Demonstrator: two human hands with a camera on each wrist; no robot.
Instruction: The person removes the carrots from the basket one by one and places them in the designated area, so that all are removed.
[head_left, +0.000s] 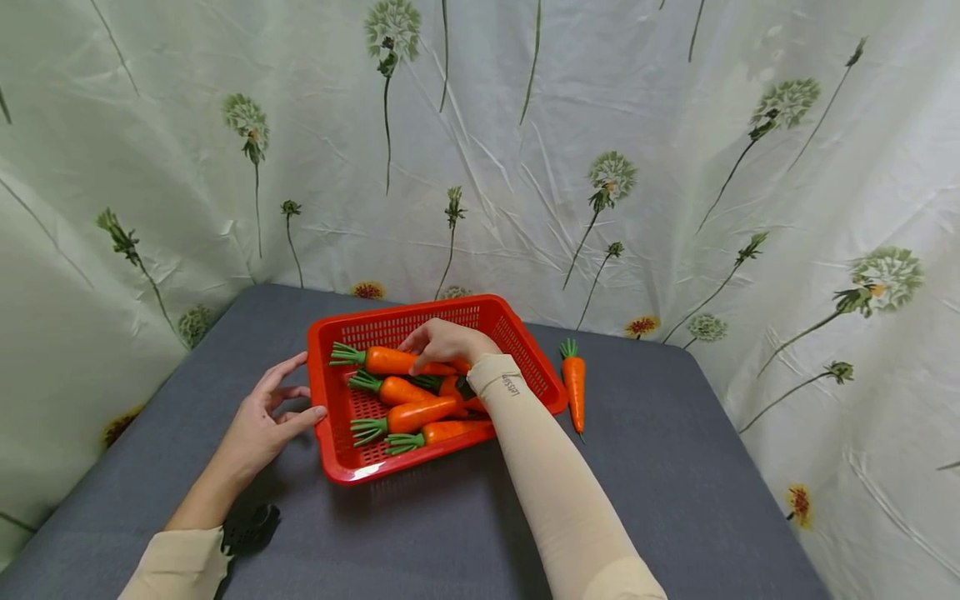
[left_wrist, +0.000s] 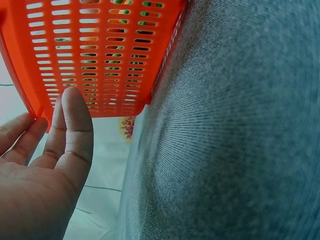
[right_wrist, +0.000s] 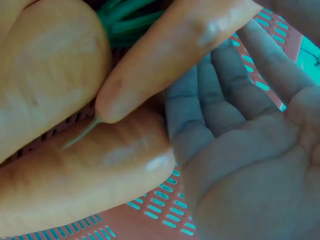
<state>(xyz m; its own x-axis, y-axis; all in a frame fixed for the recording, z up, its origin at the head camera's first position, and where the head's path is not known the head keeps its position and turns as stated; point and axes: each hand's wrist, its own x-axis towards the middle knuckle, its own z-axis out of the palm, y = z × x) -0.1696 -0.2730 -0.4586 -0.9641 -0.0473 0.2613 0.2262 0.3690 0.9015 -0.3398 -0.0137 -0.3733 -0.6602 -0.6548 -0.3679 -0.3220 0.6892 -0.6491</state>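
Note:
A red plastic basket (head_left: 347,473) with slotted walls holds several orange carrots with green stalks. My right hand (head_left: 452,340) reaches down inside it and pinches the uppermost carrot (head_left: 384,360) between thumb and fingers. In the right wrist view this carrot (right_wrist: 160,60) lies against the fingers, its thin tip over another carrot (right_wrist: 90,170). My left hand (head_left: 258,427) is at the basket's left end, thumb and fingertips on the rim. In the left wrist view its fingers (left_wrist: 76,117) are extended beside the slotted wall (left_wrist: 100,60).
A single carrot (head_left: 574,385) lies on the grey cloth-covered table (head_left: 660,483), just right of the basket. Behind the table and along both sides hangs a pale curtain (head_left: 495,150) printed with dandelions.

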